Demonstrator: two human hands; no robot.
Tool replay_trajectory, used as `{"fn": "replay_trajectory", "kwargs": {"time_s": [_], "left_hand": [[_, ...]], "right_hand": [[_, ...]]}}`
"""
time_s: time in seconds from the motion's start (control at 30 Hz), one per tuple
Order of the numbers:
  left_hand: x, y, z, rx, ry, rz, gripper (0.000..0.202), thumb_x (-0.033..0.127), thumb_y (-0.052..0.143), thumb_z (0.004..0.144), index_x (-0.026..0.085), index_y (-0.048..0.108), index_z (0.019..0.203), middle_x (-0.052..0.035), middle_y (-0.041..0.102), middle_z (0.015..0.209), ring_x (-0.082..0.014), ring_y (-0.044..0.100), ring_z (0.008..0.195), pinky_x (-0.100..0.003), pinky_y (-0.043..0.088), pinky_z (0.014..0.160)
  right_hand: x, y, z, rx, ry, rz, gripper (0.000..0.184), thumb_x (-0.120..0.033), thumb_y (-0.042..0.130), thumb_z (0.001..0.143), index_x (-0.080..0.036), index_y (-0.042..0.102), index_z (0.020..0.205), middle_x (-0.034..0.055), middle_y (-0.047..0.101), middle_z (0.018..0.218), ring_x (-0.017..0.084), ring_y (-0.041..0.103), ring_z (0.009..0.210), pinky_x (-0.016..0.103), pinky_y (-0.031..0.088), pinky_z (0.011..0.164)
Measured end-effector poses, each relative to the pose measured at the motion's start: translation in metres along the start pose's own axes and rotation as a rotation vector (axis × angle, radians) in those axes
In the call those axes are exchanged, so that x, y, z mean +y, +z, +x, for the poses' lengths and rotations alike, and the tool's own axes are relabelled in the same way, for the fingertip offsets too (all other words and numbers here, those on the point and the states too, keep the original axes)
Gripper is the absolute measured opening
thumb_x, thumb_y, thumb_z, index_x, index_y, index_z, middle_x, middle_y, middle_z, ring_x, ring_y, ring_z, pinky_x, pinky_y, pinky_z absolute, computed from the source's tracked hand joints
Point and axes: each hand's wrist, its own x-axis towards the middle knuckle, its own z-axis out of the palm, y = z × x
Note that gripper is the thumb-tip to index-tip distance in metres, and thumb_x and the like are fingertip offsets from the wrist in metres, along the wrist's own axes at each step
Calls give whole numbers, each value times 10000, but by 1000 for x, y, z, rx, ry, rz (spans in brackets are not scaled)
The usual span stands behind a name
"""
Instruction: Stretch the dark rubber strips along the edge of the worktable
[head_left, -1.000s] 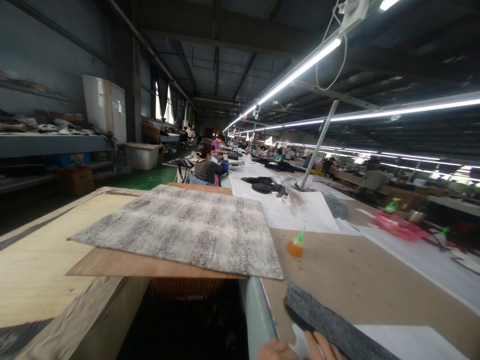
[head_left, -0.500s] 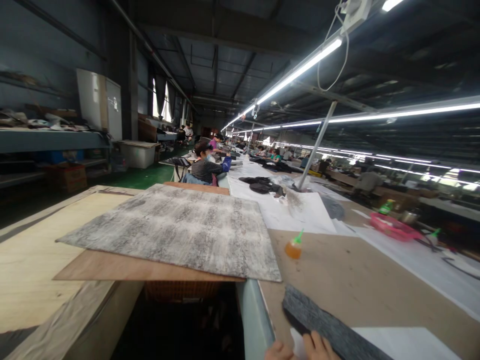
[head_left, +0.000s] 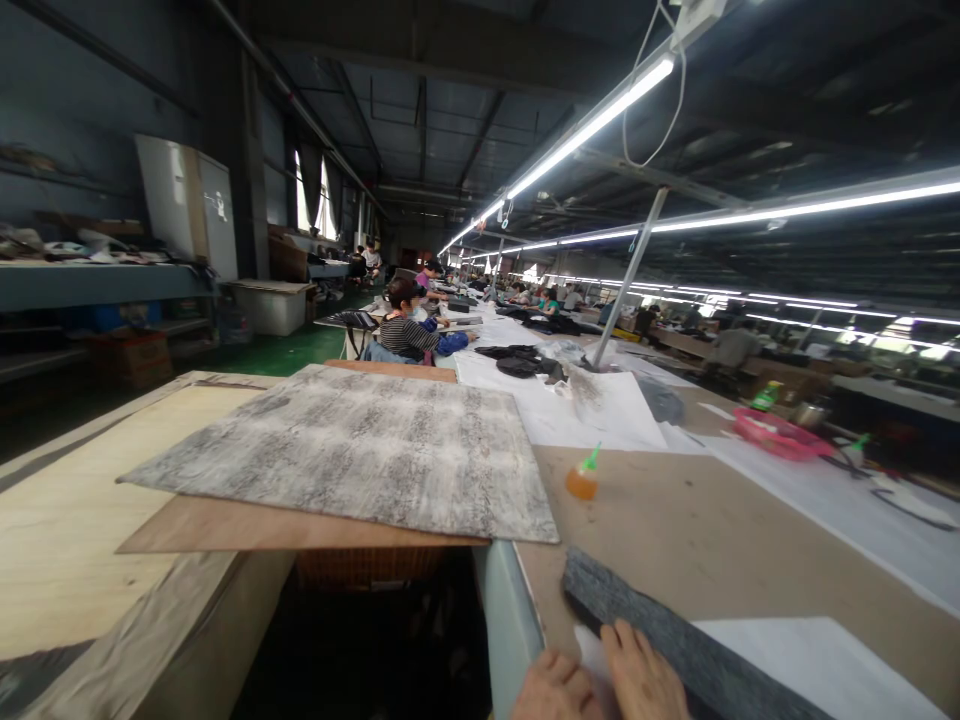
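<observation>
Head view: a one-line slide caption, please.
Right hand at the edge of a dark grey fabric strip, left hand nearby, a green-nozzled bottle farther along the worktable.

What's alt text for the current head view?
A person's bare-handed right grip touches the edge of a dark gray strip on a brown-topped worktable, the left grip beside it. An orange bottle with a green nozzle is ahead, a mottled gray sheet to its left. Beyond sits a person in stripes.

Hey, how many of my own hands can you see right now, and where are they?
2. Your left hand is near the edge of the table; your right hand is alongside the dark grey strip. The picture's bottom edge cuts off both.
</observation>
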Motion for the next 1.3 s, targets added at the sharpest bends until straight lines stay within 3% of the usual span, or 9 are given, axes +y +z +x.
{"fn": "replay_trajectory", "kwargs": {"time_s": [0.1,0.2,0.3,0.5,0.73,0.87,1.07,1.17,1.3], "left_hand": [[0,-42,-3,-25,88,-44,151,212,576,776,156,523,646,-16,570,658,-151,526,665,-264,395,582],[2,-81,-7,-116,71,-100,70,215,530,817,148,546,808,-60,586,841,-190,520,840,-313,420,745],[4,-105,-9,-216,57,-182,83,164,490,824,135,537,887,-85,573,954,-210,500,947,-357,404,846],[14,-118,-10,-231,187,-314,206,110,398,851,120,516,1020,-104,551,1103,-210,453,1097,-369,339,973],[7,-116,10,-325,94,-225,329,68,445,758,83,484,1084,-130,526,1126,-248,420,1127,-384,306,988],[7,-109,16,-414,4,-152,337,39,474,698,93,490,1030,-120,528,1016,-238,480,944,-380,364,893],[14,-98,15,-450,4,-70,346,57,499,711,56,489,1058,-165,521,1073,-270,462,1019,-388,353,906],[9,-96,15,-448,32,-35,435,52,507,713,37,447,1144,-201,453,1225,-285,396,1147,-398,300,971],[1,-104,22,-490,42,-36,546,37,511,708,105,398,1238,-169,473,1210,-271,422,1133,-395,320,955]], "right_hand": [[0,-11,4,-116,99,52,308,20,367,759,-217,561,787,23,589,751,156,574,678,255,385,585],[0,-38,11,-386,253,137,256,-67,358,830,-203,551,732,19,580,733,144,565,653,250,333,548],[-2,-66,21,-580,350,337,234,-156,370,868,-205,559,739,7,598,757,131,555,709,236,318,595],[-8,-79,27,-637,502,561,215,-181,394,852,-194,597,782,8,612,808,116,526,744,220,315,664],[-8,-72,29,-649,547,639,226,-172,404,836,-191,591,709,6,607,744,118,505,711,224,295,648],[-11,-69,29,-602,624,684,185,-192,448,813,-197,587,691,7,603,726,128,499,712,235,295,655],[-6,-58,26,-363,920,803,135,-212,472,755,-192,548,646,13,569,707,143,497,724,254,340,696],[23,-53,12,-174,1158,920,146,-295,481,747,-183,543,678,16,559,673,153,520,695,273,405,677],[91,-67,-36,172,1514,1054,157,-330,519,710,-177,481,721,-9,533,601,139,547,601,296,479,602]]}}
